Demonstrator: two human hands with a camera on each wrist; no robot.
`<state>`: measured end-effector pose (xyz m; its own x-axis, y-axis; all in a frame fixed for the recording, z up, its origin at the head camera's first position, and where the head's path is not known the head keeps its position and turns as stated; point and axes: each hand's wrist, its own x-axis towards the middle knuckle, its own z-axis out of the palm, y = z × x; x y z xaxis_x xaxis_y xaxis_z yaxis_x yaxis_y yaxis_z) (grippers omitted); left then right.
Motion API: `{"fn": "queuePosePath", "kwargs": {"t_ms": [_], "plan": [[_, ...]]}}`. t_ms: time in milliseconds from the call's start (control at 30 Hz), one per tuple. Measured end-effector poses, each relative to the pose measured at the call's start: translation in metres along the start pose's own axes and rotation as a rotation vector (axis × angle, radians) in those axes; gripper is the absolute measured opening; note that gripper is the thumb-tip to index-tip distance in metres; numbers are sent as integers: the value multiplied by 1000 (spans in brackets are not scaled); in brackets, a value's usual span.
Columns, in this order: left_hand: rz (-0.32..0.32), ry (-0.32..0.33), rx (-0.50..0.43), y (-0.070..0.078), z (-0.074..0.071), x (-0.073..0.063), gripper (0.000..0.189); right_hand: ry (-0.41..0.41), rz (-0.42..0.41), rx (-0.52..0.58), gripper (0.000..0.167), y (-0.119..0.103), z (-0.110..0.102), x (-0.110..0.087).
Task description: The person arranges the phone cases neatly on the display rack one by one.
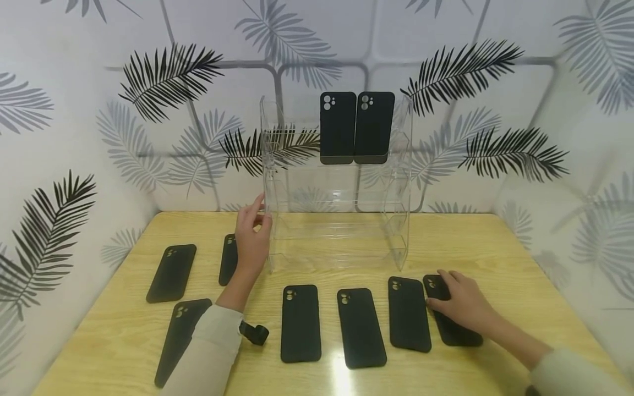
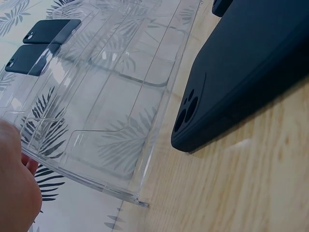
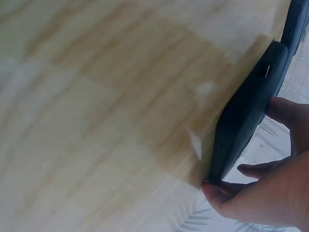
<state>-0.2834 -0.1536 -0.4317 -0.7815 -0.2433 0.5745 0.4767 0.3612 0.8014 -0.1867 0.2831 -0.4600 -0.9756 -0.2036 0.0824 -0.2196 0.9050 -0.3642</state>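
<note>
My left hand [image 1: 253, 234] holds the left side of a clear acrylic display rack [image 1: 342, 234], fingertips at the side panel's edge; in the left wrist view the fingers [image 2: 30, 163] reach behind that panel. Two black phone cases [image 1: 338, 127] stand side by side on the rack's upper tier. At the far right, my right hand [image 1: 463, 300] grips a black phone case [image 1: 453, 330] lying on the table. The thumb is on its left edge and the fingers are at its top end. In the right wrist view the same case [image 3: 244, 113] sits between thumb and fingers.
More black phone cases lie on the wooden table [image 1: 119, 341]: three in front of the rack, such as one case [image 1: 301, 324], and three at the left, such as another case [image 1: 171, 273]. Behind the rack stands a leaf-patterned wall [image 1: 322, 33].
</note>
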Motion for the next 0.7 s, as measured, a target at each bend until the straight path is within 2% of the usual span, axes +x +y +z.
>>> {"fn": "queuePosePath", "kwargs": {"t_ms": [200,433,600,700], "plan": [[2,3,3,-1,0,0,43,-17,21,-5,81,-1,-4,3],[1,5,-16,-1,1,1,43,41,15,22,79,-3,-9,9],[-4,11,-14,-1,1,1,44,36,24,61,81,-8,-18,14],[-6,12,-14,0,1,1,44,69,11,79,81,-12,-23,19]]}}
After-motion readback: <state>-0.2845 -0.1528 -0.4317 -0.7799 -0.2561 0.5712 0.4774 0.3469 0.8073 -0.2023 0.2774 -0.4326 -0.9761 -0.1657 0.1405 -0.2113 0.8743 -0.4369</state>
